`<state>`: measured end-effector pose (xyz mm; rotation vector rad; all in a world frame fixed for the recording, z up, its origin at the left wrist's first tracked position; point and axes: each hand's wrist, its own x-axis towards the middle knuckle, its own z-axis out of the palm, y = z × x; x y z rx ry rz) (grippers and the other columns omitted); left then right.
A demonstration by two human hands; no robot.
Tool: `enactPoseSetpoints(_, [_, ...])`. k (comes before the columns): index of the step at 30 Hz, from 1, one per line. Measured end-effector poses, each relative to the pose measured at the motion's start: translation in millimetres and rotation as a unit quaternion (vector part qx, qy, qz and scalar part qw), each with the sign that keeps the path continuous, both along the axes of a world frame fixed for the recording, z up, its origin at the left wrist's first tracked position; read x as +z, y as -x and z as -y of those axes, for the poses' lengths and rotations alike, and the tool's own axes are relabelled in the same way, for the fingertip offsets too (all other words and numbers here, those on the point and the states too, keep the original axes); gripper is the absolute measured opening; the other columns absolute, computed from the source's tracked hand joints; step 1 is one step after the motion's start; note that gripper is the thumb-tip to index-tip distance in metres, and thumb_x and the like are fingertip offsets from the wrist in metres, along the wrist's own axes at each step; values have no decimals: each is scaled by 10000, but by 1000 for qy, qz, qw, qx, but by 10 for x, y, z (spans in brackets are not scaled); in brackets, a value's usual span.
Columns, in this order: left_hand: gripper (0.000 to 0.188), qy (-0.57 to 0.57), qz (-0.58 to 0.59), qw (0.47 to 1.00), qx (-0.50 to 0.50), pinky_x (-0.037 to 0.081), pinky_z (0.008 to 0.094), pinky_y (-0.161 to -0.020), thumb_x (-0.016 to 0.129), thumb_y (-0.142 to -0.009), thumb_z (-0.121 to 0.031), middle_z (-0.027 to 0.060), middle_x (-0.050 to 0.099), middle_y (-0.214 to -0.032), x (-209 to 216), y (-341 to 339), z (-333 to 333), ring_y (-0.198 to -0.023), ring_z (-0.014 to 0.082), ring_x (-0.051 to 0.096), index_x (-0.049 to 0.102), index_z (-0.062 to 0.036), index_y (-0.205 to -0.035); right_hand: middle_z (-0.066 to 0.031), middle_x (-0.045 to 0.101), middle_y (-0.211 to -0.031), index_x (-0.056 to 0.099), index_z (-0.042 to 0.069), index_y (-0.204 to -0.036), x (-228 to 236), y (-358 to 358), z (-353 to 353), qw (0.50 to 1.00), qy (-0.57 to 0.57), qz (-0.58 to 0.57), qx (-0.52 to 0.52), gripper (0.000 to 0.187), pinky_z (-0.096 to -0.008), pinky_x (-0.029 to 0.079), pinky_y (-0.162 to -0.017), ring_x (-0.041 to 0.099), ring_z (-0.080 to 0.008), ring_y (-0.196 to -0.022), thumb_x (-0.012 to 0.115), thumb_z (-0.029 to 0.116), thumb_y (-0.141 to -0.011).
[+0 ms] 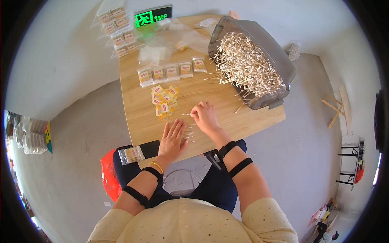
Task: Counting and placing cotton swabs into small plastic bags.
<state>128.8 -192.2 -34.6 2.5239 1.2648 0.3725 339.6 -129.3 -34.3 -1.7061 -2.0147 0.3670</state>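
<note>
My left hand (pixel 173 139) lies flat near the table's front edge, fingers stretched out, beside and partly over a small group of loose cotton swabs (pixel 189 135). Just up and to the right, my right hand (pixel 205 117) is closed in a pinch; a cotton swab (pixel 186 114) sticks out to the left from its fingertips. Beyond my left hand is a heap of small yellow and white printed cards (pixel 164 101). At the right, a grey plastic bin (pixel 264 38) lies tipped on its side, with a large mass of cotton swabs (pixel 247 65) at its opening.
A row of several filled clear packets (pixel 172 72) lies behind the cards. Clear plastic bags (pixel 156 52) cover the far left, near stacked packets (pixel 117 32) and a green lit exit sign (pixel 153 17). One packet (pixel 132 154) rests at the front left corner, above a red bag (pixel 108 172).
</note>
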Motion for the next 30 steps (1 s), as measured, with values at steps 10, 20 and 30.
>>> enactPoseSetpoints(10, [721, -8, 0, 1000, 6, 151, 504, -1294, 588, -972, -359, 136, 297, -1672, 20, -3, 6, -1571, 283, 240, 362, -8, -1560, -82, 671, -909, 743, 109, -897, -104, 212, -58, 991, -14, -134, -18, 51, -460, 487, -863, 605, -336, -993, 693, 100, -892])
enactPoseSetpoints(20, [758, -7, 35, 999, 5, 179, 512, -1286, 606, -968, -348, 180, 263, -1675, -6, 0, 11, -1567, 337, 233, 330, 30, -1564, -69, 635, -1073, 742, 131, -1058, -163, 34, 234, 997, -25, -67, 14, 240, -453, 456, -904, 567, -332, -1067, 638, 5, -881])
enactPoseSetpoints(30, [779, -25, -112, 993, -6, 86, 553, -1285, 532, -1007, -456, 146, 225, -1701, 37, -184, -130, -1599, 299, 140, 287, -31, -1613, -112, 631, -1015, 735, 79, -1070, -35, -154, 602, 978, -51, -167, -111, 301, -426, 480, -887, 576, -339, -1012, 560, -85, -888])
